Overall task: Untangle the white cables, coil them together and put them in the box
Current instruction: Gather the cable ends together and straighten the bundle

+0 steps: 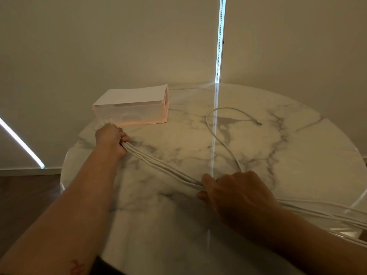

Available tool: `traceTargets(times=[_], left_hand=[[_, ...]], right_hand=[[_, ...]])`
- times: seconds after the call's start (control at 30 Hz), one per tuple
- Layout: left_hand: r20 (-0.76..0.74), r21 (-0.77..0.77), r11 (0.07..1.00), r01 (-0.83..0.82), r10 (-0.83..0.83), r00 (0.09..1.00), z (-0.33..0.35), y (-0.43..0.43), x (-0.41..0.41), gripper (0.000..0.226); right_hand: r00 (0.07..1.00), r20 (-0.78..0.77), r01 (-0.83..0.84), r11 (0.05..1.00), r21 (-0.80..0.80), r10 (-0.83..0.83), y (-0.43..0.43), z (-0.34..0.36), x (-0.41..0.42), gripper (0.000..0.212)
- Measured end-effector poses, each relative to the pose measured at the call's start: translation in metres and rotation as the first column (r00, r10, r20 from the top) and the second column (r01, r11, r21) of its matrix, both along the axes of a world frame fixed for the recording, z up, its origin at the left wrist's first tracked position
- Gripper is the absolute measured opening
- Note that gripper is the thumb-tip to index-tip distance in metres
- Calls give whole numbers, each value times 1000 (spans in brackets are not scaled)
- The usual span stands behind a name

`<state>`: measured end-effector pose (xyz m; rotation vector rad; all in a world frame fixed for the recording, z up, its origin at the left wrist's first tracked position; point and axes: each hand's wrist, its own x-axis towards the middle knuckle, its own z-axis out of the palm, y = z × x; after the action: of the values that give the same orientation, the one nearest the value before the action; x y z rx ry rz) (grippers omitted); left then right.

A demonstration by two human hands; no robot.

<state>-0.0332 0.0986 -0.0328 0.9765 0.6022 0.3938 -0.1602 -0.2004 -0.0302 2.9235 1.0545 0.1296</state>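
A round tabletop (178, 225) of white marble with grey veins fills the lower part of the view, its polished edge curving away on the left and right. Behind it stands a plain beige wall (99, 46), marked by a tiny dark speck (203, 60). A narrow bright vertical strip of light (220, 46) runs down the wall, and its reflection (214, 135) runs on across the marble. A second bright strip (21, 143) slants at far left, ending near a pale baseboard (29, 171) above a dark wooden floor (27, 195).

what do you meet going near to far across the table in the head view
right hand holding the white cables → left hand gripping the same bundle → box at the far edge of the table
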Motion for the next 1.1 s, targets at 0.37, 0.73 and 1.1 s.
traceTargets(times=[0.37,0.73,1.1], left_hand=[[-620,702,-268,660,225,751,1,16,11,33],[-700,527,-455,718,247,670,2,17,16,32],[-634,493,-501,711,353,688,-11,72,7,30]], right_hand=[[989,47,-142,984,111,137,4,-17,-6,30],[971,25,-238,969,74,236,13,-6,-6,40],[966,32,-256,966,26,255,22,-14,-7,37]])
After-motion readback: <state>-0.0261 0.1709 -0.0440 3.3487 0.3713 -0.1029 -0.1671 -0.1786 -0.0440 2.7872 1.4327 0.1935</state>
